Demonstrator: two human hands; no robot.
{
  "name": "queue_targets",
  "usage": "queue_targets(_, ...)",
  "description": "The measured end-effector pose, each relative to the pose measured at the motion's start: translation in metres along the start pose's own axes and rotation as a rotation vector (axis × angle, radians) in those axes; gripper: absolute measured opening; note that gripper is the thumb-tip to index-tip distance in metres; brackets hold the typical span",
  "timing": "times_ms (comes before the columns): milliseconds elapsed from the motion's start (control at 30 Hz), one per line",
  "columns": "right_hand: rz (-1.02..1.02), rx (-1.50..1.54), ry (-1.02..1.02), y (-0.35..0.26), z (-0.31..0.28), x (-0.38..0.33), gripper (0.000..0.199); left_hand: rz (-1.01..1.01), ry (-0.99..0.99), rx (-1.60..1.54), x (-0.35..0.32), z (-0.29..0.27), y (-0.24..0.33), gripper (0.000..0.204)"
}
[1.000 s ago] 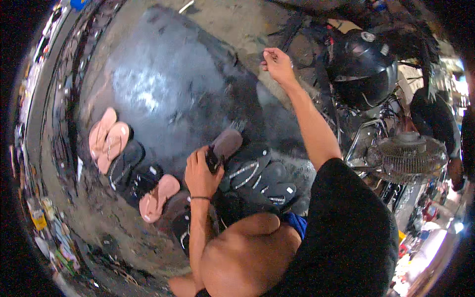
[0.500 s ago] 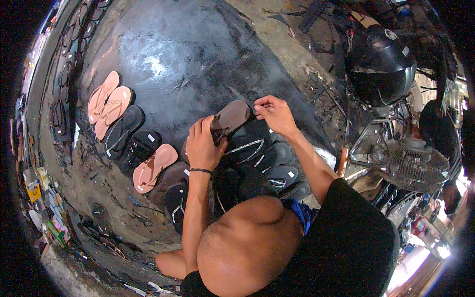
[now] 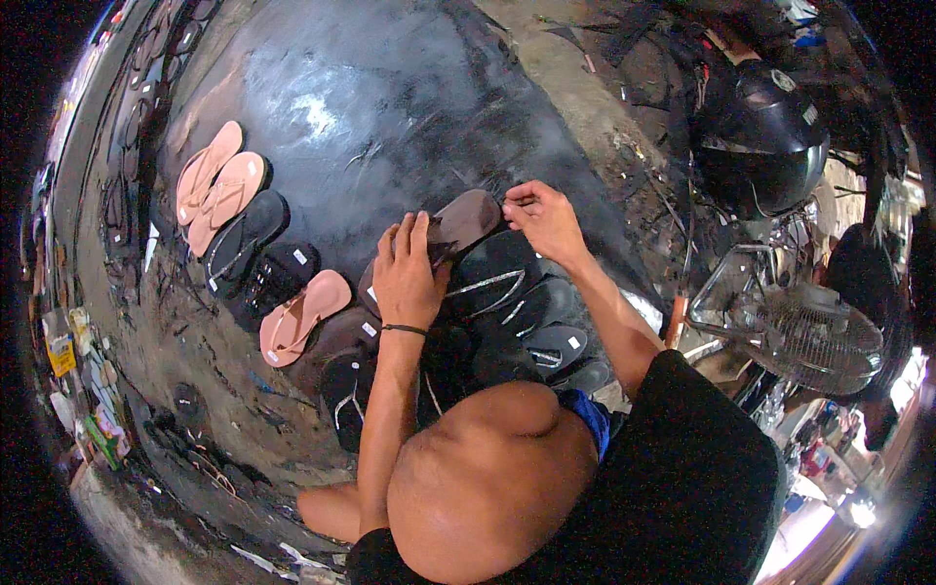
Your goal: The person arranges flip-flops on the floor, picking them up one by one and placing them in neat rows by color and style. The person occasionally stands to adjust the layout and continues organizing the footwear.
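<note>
A brown sandal sits at the top of a cluster of footwear in front of me. My left hand lies over its near part, long fingers stretched and thumb at its strap, holding it. Part of a second brown sandal shows beneath that hand. At the far right end of the brown sandal, my right hand has thumb and fingertips pinched together; anything between them is too small to make out. Just below are black sandals with shiny straps. A pink sandal rests left of my left wrist.
A pink pair and a black sandal lie farther left, beside a dark shiny sheet. To the right stand a metal fan and a black helmet. My bent knee rises close below the sandals.
My left hand has shifted slightly right and upward, its fingers straighter. The brown sandal sits a little farther right. My right hand keeps its pinch at the sandal's end.
</note>
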State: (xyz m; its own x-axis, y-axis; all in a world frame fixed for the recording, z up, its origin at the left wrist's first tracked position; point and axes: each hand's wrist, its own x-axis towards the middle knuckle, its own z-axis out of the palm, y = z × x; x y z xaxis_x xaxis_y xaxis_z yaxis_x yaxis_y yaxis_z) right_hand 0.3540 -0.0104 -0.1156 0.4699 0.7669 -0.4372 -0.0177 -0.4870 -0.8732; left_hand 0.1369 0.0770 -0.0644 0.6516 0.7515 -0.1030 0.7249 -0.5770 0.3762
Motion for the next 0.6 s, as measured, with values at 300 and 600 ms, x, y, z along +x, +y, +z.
queue_targets(300, -0.272, -0.378, 0.17, -0.047, -0.006, -0.031, 0.022, -0.309, 0.274, -0.273, -0.081, -0.094, -0.017, 0.039)
queue_targets(600, -0.138, -0.379, -0.815, -0.05, 0.064, -0.112, 0.041, -0.44, -0.091, -0.462, -0.191, -0.033, 0.025, 0.056)
